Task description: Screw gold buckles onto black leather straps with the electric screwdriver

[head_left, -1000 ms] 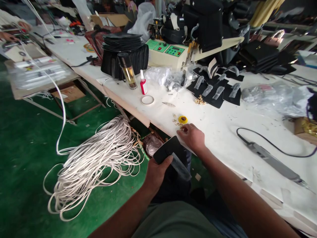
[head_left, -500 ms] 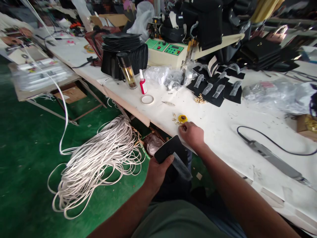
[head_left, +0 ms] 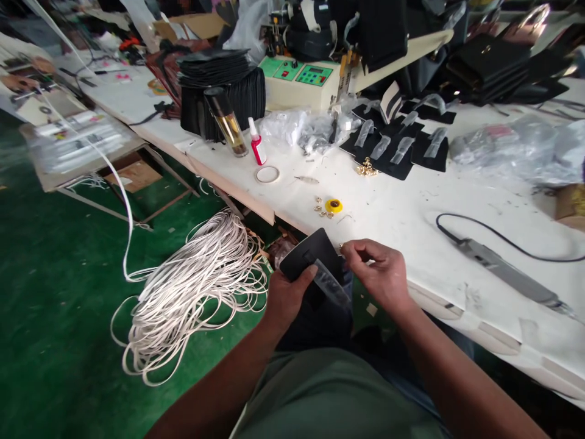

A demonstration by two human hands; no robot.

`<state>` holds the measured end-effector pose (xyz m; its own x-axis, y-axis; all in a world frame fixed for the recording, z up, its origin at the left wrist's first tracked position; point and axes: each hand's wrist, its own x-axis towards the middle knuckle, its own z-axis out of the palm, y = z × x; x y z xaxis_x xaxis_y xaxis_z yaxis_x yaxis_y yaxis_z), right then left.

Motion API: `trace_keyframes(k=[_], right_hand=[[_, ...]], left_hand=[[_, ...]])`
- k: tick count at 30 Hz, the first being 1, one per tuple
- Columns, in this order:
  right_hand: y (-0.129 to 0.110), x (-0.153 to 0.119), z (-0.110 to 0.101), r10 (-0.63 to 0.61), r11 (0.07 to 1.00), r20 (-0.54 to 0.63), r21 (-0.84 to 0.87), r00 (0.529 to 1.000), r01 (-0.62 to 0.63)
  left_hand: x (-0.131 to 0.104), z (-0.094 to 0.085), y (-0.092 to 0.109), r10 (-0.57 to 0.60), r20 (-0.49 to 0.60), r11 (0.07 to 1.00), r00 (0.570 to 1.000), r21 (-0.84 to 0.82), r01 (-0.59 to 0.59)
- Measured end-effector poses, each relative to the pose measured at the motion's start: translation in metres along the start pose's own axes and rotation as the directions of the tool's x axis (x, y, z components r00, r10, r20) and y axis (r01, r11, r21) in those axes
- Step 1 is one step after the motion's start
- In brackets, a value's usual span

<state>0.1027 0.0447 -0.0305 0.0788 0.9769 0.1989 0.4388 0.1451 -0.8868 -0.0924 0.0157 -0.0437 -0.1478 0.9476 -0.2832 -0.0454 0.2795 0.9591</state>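
Note:
My left hand (head_left: 289, 296) grips a black leather panel (head_left: 312, 251) over my lap, thumb on top. A clear plastic-wrapped strip (head_left: 331, 283) lies across that panel. Just right of it, my right hand (head_left: 377, 268) is closed in a pinch at the table edge. A small gold metal piece (head_left: 341, 246) shows at its fingertips; its exact shape is too small to make out. On the table ahead, several loose gold pieces (head_left: 323, 213) lie beside a small round yellow container (head_left: 334, 205) with a dark centre.
Behind are a red bottle with white nozzle (head_left: 258, 143), a tape ring (head_left: 267, 174), black panels with plastic-wrapped strips (head_left: 397, 160) and a cream control box (head_left: 297, 85). A grey corded tool (head_left: 507, 274) lies right. White cord (head_left: 196, 299) is heaped on the green floor.
My right hand has drawn back from the yellow container toward the black panel, with a small gold metal piece at its fingertips. My left hand still holds the panel, now slightly raised.

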Motion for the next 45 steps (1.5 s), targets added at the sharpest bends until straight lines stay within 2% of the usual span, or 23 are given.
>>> trace_keyframes(k=[5, 9, 13, 20, 27, 31, 36, 42, 43, 45], right_hand=[[-0.011, -0.035, -0.009, -0.246, 0.968, 0.021, -0.051, 0.969, 0.247], [-0.005, -0.046, -0.017, -0.322, 0.939, -0.054, -0.145, 0.945, 0.312], [-0.001, -0.060, -0.029, -0.354, 0.931, -0.088, -0.126, 0.931, 0.342], [-0.002, -0.079, -0.053, -0.276, 0.959, -0.162, 0.025, 0.947, 0.283], [0.002, -0.094, -0.071, -0.181, 0.982, -0.238, 0.005, 0.954, 0.187], [0.006, -0.100, -0.075, -0.166, 0.983, -0.280, 0.025, 0.945, 0.180], [0.010, -0.102, -0.077, -0.180, 0.982, -0.277, 0.010, 0.944, 0.190], [0.006, -0.102, -0.078, -0.125, 0.990, -0.269, 0.024, 0.955, 0.136], [0.005, -0.102, -0.077, -0.088, 0.993, -0.262, 0.049, 0.961, 0.104], [0.003, -0.102, -0.076, 0.001, 0.994, -0.242, 0.110, 0.970, 0.026]], left_hand=[[-0.010, 0.021, 0.011, 0.096, 0.076, 0.978, 0.992, 0.176, -0.108], [-0.024, 0.037, 0.016, 0.204, 0.123, 0.934, 0.971, 0.272, -0.231], [-0.038, 0.048, 0.019, 0.252, 0.156, 0.914, 0.955, 0.286, -0.288], [-0.055, 0.065, 0.017, 0.341, 0.207, 0.852, 0.917, 0.345, -0.394], [-0.067, 0.082, 0.017, 0.422, 0.257, 0.753, 0.869, 0.435, -0.494], [-0.071, 0.089, 0.018, 0.494, 0.282, 0.677, 0.823, 0.469, -0.567], [-0.071, 0.091, 0.017, 0.554, 0.307, 0.598, 0.774, 0.500, -0.627], [-0.069, 0.089, 0.015, 0.637, 0.395, 0.490, 0.662, 0.456, -0.743], [-0.070, 0.089, 0.015, 0.640, 0.400, 0.487, 0.656, 0.449, -0.749], [-0.071, 0.089, 0.014, 0.622, 0.390, 0.514, 0.679, 0.451, -0.730]])
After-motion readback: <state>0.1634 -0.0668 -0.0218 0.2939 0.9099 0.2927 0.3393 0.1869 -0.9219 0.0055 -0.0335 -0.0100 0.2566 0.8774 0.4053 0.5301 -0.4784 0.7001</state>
